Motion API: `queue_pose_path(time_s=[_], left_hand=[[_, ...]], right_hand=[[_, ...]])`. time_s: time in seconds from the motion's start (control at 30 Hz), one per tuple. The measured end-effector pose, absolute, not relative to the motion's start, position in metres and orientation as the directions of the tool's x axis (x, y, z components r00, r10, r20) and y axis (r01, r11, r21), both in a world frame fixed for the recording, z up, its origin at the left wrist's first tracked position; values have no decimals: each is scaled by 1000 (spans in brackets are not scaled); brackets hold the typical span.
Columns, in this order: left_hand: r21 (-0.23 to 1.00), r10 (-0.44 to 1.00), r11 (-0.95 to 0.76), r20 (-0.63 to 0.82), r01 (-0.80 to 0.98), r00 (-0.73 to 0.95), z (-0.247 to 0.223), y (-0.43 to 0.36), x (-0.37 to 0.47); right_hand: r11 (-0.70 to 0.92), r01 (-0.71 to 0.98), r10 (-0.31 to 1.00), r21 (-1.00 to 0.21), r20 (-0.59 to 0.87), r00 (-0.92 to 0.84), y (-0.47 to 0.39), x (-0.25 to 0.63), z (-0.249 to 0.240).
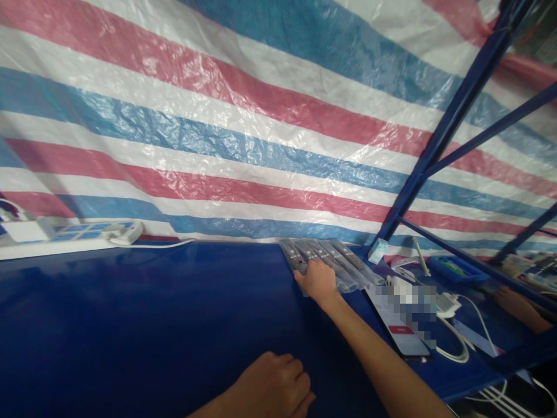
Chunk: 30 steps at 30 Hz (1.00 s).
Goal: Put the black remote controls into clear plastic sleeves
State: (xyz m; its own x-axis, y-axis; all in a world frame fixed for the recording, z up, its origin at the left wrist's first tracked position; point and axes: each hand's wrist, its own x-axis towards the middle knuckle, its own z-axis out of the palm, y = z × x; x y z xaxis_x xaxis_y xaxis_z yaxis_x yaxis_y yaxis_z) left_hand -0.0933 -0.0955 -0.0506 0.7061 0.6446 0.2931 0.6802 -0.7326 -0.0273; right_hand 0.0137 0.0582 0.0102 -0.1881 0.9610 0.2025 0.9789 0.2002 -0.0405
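Note:
Several long clear plastic packets lie side by side at the back of the blue table. Dark, slim contents with small light marks show through the plastic, but their kind is too blurred to tell. My right hand reaches over the leftmost packet, fingers curled down on its near part. That hand covers some of the packet, and its fingertips are hidden. My left hand is low in the view, nearer to me, curled into a loose fist. Nothing sticks out of it, and it is apart from the packets.
The blue table runs up to a striped plastic sheet. A power strip sits at left. On the right are a phone, white cables, a blue tray and a blue metal post. Another person's hand shows beyond.

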Motion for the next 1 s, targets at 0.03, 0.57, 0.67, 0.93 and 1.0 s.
queue_pose_path(time_s=[0.03,0.57,0.67,0.93,1.0], left_hand=[[-19,655,-726,284,688,700,-49,-95,-94],[87,877,-478,115,874,467,-33,-80,-111],[103,884,-467,84,878,460,-30,-80,-110],[92,883,-468,48,879,466,-25,-80,-110],[93,884,-468,51,879,465,-23,-81,-110]], right_hand=[[204,978,958,-33,213,-193,60,16,10],[543,838,826,-58,219,-520,-8,35,-27],[543,837,827,-66,212,-520,-6,35,-25],[313,950,924,13,225,-308,22,29,7],[280,959,945,38,166,-283,35,27,10]])
